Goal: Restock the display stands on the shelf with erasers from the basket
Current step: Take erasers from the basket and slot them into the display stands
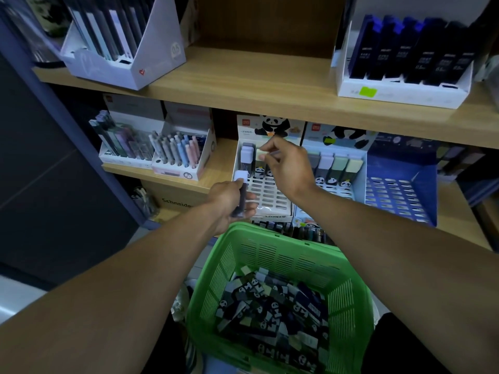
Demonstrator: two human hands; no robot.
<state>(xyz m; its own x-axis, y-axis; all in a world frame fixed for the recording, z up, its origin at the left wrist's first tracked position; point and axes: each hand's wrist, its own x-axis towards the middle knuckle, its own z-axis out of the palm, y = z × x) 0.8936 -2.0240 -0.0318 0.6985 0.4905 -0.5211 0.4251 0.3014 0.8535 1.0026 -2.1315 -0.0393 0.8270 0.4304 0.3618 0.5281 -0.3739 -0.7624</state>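
- Counts, L to R: 2 pen displays (154, 152) on the mid shelf, then 3 slotted eraser stands — a white one (266, 194), a second white one (356, 168), a blue one (402, 190). 1 green basket (348, 300) below.
- First white stand: 1 lavender-topped eraser (247, 155) plus a couple more in the back row, rest of the slots bare. Second stand: 4 erasers (336, 168) in a row w/ panda sleeves. Blue stand: slots bare.
- Top shelf: 2 white display boxes w/ dark pen packs, one at each end.
- Surface: light wood shelf boards (270, 85), dark blue upright at left; dim light.
- Left hand (229, 203) grips 1 eraser (241, 194), white end up — just in front of the first stand's left edge.
- Right hand (289, 166) pinches a pale green eraser (261, 155) at that stand's back row.
- Basket sits between the forearms, beneath the stands, w/ a loose heap of panda erasers (272, 311) — too many to count.
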